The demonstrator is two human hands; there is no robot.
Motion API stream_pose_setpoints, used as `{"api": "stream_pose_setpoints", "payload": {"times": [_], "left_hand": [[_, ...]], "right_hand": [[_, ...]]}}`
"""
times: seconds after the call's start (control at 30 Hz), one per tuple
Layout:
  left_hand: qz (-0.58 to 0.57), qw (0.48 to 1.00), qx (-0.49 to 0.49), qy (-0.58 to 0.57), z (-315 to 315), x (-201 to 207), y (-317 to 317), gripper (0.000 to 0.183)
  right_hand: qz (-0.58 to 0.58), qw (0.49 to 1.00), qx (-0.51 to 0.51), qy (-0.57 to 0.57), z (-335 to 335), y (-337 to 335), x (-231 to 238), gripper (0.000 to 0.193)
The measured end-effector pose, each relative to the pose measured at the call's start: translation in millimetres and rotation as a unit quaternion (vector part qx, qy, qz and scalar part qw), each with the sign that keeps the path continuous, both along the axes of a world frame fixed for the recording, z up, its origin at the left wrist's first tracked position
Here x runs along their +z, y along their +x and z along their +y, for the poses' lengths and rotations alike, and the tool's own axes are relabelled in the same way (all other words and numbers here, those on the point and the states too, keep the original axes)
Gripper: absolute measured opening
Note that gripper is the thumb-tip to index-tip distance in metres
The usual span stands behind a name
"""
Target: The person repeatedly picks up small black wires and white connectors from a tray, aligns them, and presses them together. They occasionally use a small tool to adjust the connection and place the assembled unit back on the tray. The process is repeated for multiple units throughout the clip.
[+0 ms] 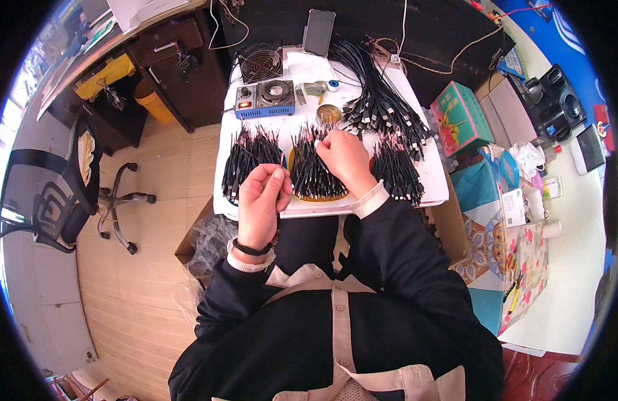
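Note:
My left hand [261, 204] is closed in a pinch, and a thin reddish wire end sticks up from its fingertips. It is between the left bundle of short black cables [245, 160] and the middle bundle [312, 170]. My right hand [347, 159] reaches over the middle bundle, fingers pinched at its upper end; what they hold, if anything, is too small to make out. A third bundle [397, 170] lies to its right. The bundles have bare wire ends away from me and light tips toward me. Behind my right hand, longer black cables with metal plugs [389, 100] are heaped.
A blue soldering pot [265, 100] with a lit switch, a black fan [262, 65], a small round dish [328, 114] and a phone [319, 31] stand on the small white table [297, 211]. A green-and-pink box [459, 119] is at right, an office chair [68, 180] at left.

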State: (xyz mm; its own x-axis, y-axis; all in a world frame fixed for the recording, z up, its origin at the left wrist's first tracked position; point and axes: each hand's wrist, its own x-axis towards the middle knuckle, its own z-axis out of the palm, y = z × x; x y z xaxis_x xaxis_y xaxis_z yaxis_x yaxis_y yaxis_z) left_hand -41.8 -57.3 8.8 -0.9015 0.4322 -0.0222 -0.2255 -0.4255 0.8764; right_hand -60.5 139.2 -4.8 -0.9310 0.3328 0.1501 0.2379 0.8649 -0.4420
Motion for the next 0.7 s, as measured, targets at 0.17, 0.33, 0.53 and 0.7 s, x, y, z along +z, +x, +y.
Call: {"api": "stream_pose_setpoints", "payload": {"times": [0.17,0.33,0.53,0.7], "left_hand": [[-0.009,1.0,-0.002,0.014,2.7,-3.1,1.1,0.012],[-0.015,1.0,0.002,0.008,3.5,-6.0,2.5,0.012],[-0.031,0.999,0.009,0.007,2.0,-9.2,0.7,0.011],[-0.036,0.999,0.007,0.006,1.0,-10.3,0.4,0.012]], "right_hand": [[-0.03,0.999,0.007,0.038,-7.4,-1.6,2.8,0.032],[-0.052,0.998,-0.033,0.007,-8.2,-6.5,0.2,0.029],[-0.043,0.998,-0.037,0.006,-7.4,-4.3,0.9,0.03],[-0.041,0.999,-0.034,0.009,-7.3,-7.3,-1.7,0.03]]}}
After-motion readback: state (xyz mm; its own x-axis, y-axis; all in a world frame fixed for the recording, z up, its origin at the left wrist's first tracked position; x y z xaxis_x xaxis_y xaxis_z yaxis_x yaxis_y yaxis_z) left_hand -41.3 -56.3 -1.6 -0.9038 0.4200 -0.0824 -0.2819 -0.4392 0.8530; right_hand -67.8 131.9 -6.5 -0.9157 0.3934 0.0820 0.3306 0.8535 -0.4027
